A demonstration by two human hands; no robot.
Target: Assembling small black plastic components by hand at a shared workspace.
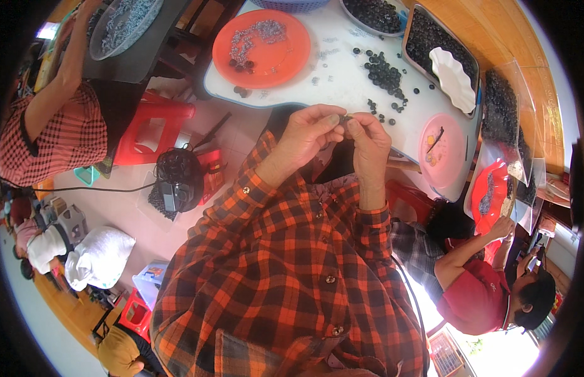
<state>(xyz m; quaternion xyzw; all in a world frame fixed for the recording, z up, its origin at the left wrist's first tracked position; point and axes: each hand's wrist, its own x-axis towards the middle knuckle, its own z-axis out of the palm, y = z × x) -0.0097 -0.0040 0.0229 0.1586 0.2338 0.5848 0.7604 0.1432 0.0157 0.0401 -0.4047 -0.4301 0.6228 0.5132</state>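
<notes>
My left hand [309, 133] and my right hand [369, 139] meet in front of my chest at the table's near edge. Both pinch with thumb and fingertips around one small dark piece [344, 118], too tiny to name. On the white table [329, 69] beyond them lies an orange plate [292, 60] with a heap of small silvery-grey pieces and a few dark beads. Black round beads [384, 74] are scattered to the right of it. Closer on the right, a pink plate [452, 173] carries yellowish bits and a thin dark stick [436, 139].
A tray of black beads [433, 38], a white wavy-edged dish [453, 80] and a bowl of black beads [373, 16] stand at the far right. Co-workers sit at left [53, 135] and right [477, 292]. A red stool [147, 129] stands on the left.
</notes>
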